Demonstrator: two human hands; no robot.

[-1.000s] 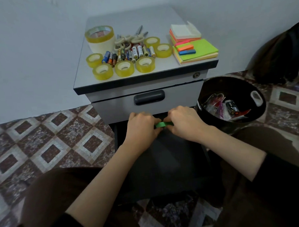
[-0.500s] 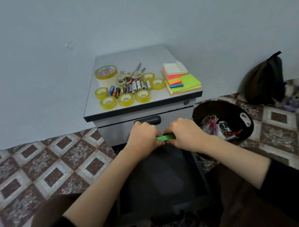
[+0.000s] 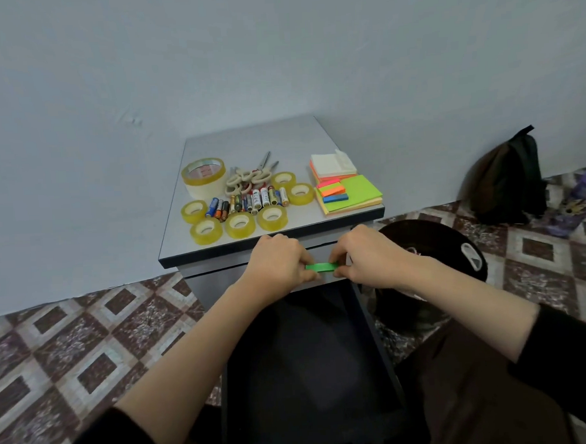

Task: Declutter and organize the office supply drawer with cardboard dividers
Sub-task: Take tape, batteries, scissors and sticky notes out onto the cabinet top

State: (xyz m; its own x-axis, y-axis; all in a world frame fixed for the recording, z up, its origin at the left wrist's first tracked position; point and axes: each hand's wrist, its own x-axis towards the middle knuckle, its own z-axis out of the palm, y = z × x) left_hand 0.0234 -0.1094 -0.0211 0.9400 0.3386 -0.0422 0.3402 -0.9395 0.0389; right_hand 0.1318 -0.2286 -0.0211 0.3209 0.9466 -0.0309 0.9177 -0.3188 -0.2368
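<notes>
A small green strip (image 3: 321, 267) is pinched at its two ends between my left hand (image 3: 277, 263) and my right hand (image 3: 367, 261), just in front of the grey cabinet (image 3: 219, 255). Below my hands the dark drawer (image 3: 311, 362) stands pulled out, and its inside looks bare. On the cabinet top lie several yellow tape rolls (image 3: 240, 225), a large tape roll (image 3: 203, 177), a row of batteries (image 3: 250, 203), scissors (image 3: 249, 178) and stacks of coloured sticky notes (image 3: 350, 192).
A black bin (image 3: 454, 245) with discarded items stands on the floor right of the cabinet. Further right a dark backpack (image 3: 508, 182) leans on the wall beside a purple bottle (image 3: 579, 202). The floor is patterned tile; my knees frame the drawer.
My head has tilted up, so the cabinet sits lower in view and more wall shows. Both hands have risen with the green strip from the drawer front to the cabinet's top edge.
</notes>
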